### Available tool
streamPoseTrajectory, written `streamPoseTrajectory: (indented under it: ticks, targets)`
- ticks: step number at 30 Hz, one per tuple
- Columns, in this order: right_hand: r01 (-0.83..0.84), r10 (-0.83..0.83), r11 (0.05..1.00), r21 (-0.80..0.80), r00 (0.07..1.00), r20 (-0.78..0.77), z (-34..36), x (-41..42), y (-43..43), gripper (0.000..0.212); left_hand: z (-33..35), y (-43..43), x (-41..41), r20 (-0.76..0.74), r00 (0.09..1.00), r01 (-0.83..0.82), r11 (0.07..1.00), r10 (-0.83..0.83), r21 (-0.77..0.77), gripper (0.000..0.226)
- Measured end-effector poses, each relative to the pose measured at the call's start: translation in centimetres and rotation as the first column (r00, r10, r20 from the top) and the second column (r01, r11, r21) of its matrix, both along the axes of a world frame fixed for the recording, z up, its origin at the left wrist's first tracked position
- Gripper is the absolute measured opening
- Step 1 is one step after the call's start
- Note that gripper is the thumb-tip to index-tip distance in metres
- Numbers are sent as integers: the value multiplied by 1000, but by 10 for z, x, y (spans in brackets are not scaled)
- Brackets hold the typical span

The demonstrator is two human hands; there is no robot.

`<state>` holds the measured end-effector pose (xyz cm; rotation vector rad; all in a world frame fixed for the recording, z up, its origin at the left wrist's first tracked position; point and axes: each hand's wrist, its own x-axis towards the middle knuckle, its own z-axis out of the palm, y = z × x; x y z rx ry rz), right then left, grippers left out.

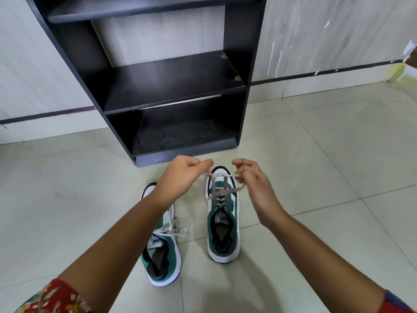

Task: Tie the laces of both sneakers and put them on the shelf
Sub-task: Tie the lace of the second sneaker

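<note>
Pale tiled floor [316,154] meets a streaked white wall [327,35].

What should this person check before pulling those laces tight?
1. Left hand pinches a lace end: ok.
2. Right hand holds the other end: ok.
3. Right sneaker flat on the floor: ok.
4. Its knot formed: not ok, laces only crossed.
5. Left sneaker tied: cannot tell, forearm covers part.
6. Shelf free for shoes: ok.
</note>
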<state>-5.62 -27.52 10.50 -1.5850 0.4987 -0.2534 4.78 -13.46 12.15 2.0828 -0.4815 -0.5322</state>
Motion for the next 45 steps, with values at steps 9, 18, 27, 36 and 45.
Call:
streamPoseTrajectory:
  ticks: [9, 18, 27, 36, 45]
  targets:
    - [72, -292, 838, -540, 896, -334, -28, -22, -68, 35, -44, 29, -4, 232, 966, -163, 960, 109, 228, 34]
    - [-651, -87, 460, -604, 643, -760, -85, -39, -53, 35, -91, 29, -18, 294, 827, 116, 657, -479, 745, 60]
    - [-410, 104, 718, -562, 862, -496, -82, -12, -19, 17, -103, 8, -30, 333, 910, 116, 924, -246, 364, 13]
    - [-553, 105, 595, -583, 773, -626, -86, -29, -37, 21, -99, 27, -29, 268, 922, 163, 907, -280, 389, 26]
    - [-411, 121, 607, -681, 894, -432, -85, -24, -21, 18, -109, 20, -34, 441, 847, 101, 903, -298, 417, 17]
